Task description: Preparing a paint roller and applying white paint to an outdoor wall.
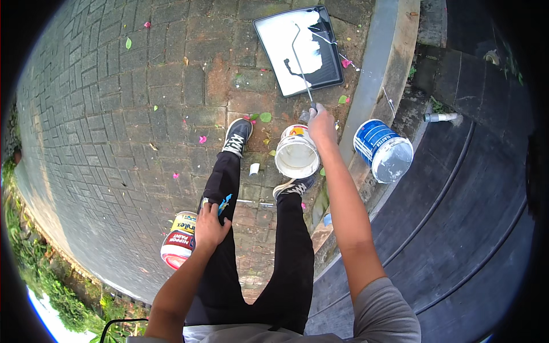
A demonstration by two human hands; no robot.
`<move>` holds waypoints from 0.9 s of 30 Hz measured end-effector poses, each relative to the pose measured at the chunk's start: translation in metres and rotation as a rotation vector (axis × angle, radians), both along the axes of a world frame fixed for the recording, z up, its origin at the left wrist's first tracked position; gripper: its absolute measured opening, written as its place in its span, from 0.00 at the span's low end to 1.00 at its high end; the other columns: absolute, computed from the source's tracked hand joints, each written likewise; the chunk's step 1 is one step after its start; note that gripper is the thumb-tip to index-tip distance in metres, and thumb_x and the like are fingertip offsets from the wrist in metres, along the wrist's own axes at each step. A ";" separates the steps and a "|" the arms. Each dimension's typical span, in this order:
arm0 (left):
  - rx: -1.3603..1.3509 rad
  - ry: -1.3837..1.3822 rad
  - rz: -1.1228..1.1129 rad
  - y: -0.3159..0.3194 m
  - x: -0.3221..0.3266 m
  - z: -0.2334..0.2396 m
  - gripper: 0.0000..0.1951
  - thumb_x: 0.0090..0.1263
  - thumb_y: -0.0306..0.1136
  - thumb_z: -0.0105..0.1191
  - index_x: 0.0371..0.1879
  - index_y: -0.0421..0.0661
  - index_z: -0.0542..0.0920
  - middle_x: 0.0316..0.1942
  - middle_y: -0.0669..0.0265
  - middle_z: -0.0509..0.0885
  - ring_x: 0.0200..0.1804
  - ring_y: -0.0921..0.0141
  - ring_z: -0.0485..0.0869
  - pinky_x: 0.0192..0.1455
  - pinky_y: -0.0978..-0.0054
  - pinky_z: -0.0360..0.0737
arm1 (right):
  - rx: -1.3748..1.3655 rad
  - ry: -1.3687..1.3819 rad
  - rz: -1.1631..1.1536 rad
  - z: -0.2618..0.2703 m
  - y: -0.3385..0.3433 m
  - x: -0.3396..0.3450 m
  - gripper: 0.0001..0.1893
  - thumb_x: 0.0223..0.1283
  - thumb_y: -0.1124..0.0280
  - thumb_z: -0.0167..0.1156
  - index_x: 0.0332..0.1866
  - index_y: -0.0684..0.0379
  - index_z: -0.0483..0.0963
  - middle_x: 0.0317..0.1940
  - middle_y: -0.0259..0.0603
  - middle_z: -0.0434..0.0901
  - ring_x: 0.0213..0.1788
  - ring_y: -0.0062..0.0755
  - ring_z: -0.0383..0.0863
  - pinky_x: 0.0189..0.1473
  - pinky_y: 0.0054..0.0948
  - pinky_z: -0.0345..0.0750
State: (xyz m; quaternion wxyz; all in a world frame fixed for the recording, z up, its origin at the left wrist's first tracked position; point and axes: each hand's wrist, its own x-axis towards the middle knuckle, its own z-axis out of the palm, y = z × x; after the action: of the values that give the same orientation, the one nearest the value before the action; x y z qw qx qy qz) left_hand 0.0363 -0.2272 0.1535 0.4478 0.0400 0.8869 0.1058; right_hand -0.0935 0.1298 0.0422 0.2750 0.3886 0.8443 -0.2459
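My right hand grips the handle of a paint roller, whose bent wire frame reaches over a black paint tray. White paint covers much of the tray; the roller's head cannot be made out in it. Below this hand, a white plastic bucket with its mouth towards me stands by my right shoe. My left hand rests over my left trouser leg. A torn blue scrap lies by its fingers; whether they hold it is unclear.
A Nippon Paint bucket stands left of my leg. To the right, a blue paint bucket sits by the curb, near a short pipe and a dark ridged wall. Petals and leaves dot the brick paving.
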 end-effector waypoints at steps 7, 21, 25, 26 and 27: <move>0.012 0.033 0.005 -0.003 0.005 0.001 0.20 0.57 0.37 0.56 0.45 0.38 0.73 0.46 0.50 0.73 0.51 0.51 0.75 0.56 0.55 0.74 | -0.004 0.003 0.002 0.008 0.000 0.022 0.16 0.70 0.62 0.48 0.57 0.54 0.74 0.42 0.60 0.81 0.48 0.60 0.80 0.49 0.52 0.76; 0.021 0.041 0.004 0.000 0.015 0.000 0.20 0.56 0.36 0.57 0.45 0.38 0.73 0.46 0.48 0.73 0.51 0.49 0.75 0.55 0.54 0.73 | 0.031 -0.004 -0.017 -0.024 0.030 0.193 0.18 0.72 0.59 0.46 0.58 0.56 0.70 0.40 0.61 0.81 0.43 0.63 0.81 0.46 0.56 0.76; -0.006 0.042 -0.011 -0.004 0.014 0.002 0.20 0.57 0.36 0.57 0.45 0.37 0.73 0.47 0.48 0.73 0.52 0.49 0.75 0.56 0.55 0.73 | 0.004 -0.043 -0.042 -0.018 0.012 0.176 0.17 0.71 0.59 0.47 0.58 0.56 0.71 0.40 0.61 0.81 0.44 0.63 0.81 0.47 0.56 0.75; -0.013 0.040 -0.014 -0.006 0.015 0.003 0.20 0.57 0.36 0.57 0.45 0.37 0.73 0.46 0.48 0.73 0.52 0.49 0.75 0.56 0.55 0.73 | -0.021 -0.025 -0.066 -0.019 0.008 0.167 0.17 0.71 0.59 0.47 0.58 0.55 0.71 0.41 0.60 0.81 0.45 0.63 0.81 0.47 0.55 0.76; -0.008 0.037 -0.017 -0.003 0.015 0.002 0.20 0.57 0.36 0.57 0.45 0.37 0.73 0.46 0.48 0.73 0.52 0.49 0.75 0.56 0.55 0.73 | -0.015 -0.023 -0.069 -0.026 0.013 0.165 0.17 0.71 0.59 0.47 0.58 0.55 0.71 0.41 0.60 0.81 0.45 0.63 0.81 0.47 0.55 0.76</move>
State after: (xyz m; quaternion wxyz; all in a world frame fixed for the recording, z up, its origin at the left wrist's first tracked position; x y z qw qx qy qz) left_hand 0.0513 -0.2298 0.1558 0.4324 0.0477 0.8951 0.0979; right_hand 0.0713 0.1427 0.0158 0.2791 0.4181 0.8254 -0.2570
